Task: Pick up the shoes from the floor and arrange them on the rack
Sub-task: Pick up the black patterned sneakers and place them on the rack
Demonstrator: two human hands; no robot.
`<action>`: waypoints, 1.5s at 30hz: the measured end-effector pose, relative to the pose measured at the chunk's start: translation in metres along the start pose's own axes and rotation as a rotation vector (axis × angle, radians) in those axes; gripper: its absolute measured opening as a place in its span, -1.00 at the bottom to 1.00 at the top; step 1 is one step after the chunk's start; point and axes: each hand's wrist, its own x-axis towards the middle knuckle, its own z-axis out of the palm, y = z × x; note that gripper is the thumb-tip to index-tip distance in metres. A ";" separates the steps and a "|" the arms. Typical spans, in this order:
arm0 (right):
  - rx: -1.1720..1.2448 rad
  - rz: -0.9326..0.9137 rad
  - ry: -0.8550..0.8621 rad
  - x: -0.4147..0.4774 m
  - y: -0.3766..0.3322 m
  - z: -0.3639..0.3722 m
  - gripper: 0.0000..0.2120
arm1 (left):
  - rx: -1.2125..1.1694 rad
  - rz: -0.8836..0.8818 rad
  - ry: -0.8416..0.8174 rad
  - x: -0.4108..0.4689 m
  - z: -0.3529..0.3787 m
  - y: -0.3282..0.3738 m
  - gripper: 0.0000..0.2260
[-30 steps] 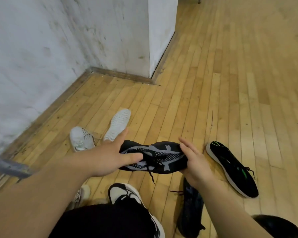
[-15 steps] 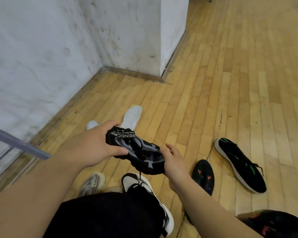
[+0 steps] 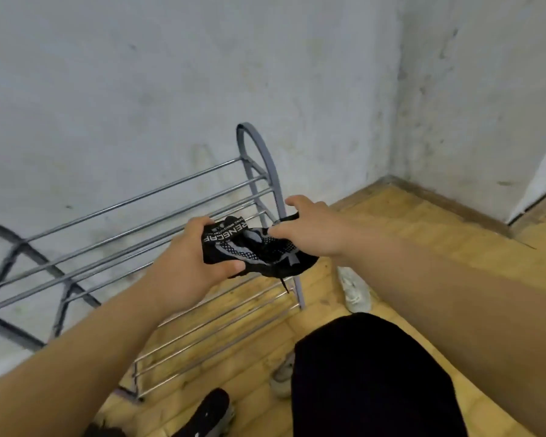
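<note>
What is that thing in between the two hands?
A black shoe, seen in the head view. The left hand grips one end and the right hand holds the other.

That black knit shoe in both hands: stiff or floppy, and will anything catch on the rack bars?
Probably floppy: the black shoe looks bunched between the left hand and the right hand. Likely light, since a pinch at each end carries it. Its loose lace dangles and might snag the thin bars of the rack.
</note>
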 end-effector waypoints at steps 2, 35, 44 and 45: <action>-0.164 -0.062 -0.154 0.008 -0.029 0.023 -0.09 | -0.010 -0.059 -0.011 -0.024 -0.025 -0.033 -0.26; -0.487 -0.457 -0.538 0.005 -0.038 0.255 0.11 | -0.069 -0.440 -0.179 -0.166 -0.098 -0.251 -0.14; -0.276 -0.728 -0.500 -0.027 -0.161 0.308 -0.03 | -0.222 -0.558 0.417 -0.270 -0.190 -0.249 -0.14; -0.302 -0.797 -0.506 -0.033 -0.180 0.321 -0.04 | -0.230 -0.593 0.483 -0.294 -0.193 -0.253 -0.14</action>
